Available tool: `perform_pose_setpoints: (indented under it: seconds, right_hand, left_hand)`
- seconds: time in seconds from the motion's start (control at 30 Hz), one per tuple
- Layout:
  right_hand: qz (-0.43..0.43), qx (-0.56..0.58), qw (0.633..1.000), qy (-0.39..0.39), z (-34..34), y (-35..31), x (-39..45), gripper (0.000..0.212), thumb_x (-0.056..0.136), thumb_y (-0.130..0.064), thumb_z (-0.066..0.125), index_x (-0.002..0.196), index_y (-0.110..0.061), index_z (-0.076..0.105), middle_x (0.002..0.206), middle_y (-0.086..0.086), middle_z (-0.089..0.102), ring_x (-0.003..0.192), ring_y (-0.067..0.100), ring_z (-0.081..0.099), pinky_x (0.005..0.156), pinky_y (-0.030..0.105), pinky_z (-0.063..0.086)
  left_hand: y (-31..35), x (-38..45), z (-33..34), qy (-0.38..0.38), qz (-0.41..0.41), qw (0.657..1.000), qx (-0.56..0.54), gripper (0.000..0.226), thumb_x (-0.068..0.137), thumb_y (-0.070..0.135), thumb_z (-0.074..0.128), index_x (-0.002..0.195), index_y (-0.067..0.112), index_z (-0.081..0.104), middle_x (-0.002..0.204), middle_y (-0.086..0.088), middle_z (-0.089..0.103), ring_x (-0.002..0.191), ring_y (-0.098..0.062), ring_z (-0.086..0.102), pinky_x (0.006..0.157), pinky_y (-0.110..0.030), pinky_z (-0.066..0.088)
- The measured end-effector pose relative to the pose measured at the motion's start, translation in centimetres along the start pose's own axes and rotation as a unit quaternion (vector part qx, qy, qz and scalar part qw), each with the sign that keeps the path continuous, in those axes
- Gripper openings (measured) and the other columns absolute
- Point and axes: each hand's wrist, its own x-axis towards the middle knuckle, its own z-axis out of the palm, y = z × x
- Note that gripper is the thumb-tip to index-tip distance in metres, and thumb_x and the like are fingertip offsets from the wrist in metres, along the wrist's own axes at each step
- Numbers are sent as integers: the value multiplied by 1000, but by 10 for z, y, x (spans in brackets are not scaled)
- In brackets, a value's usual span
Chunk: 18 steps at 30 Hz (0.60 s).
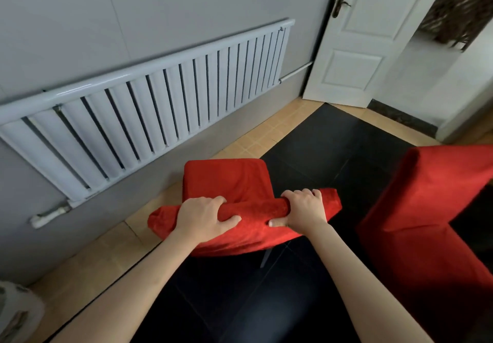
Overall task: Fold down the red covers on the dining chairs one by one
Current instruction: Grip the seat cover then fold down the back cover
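A dining chair in a red cover (229, 179) stands in front of me, seen from above and behind its backrest. Along the top of the backrest the red cloth is bunched into a thick roll (256, 209). My left hand (205, 217) grips the left part of that roll, thumb underneath. My right hand (304, 209) grips the right part, fingers curled over the top. A second chair in a red cover (426, 209) stands at the right, partly cut off by the frame edge.
A long white radiator (149, 102) runs along the grey wall close behind the chair. A white door (357, 35) stands open at the back right. The floor is black tile (333, 142) with a tan strip (106, 254) by the wall.
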Motion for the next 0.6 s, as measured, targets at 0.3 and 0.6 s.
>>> perform_pose_setpoints:
  seconds: [0.3,0.6]
  right_hand:
    - [60,20,998,0,9,-19,-40,88,52,-94,47,109,-27,57,94,-7,60,106,20,53,107,46,25]
    - [130,40,991,19,17,-48,-77,84,55,-91,51,107,-25,56,97,-5,61,106,20,53,107,45,26]
  left_hand:
    - [-11,-13,-5,10,52,999,-11,81,71,84,23,107,29,70,75,5,72,71,-13,69,56,-24,45]
    - [-28,-23,-9,13,120,992,-24,78,70,85,24,98,30,72,67,5,69,64,-14,67,50,-23,41]
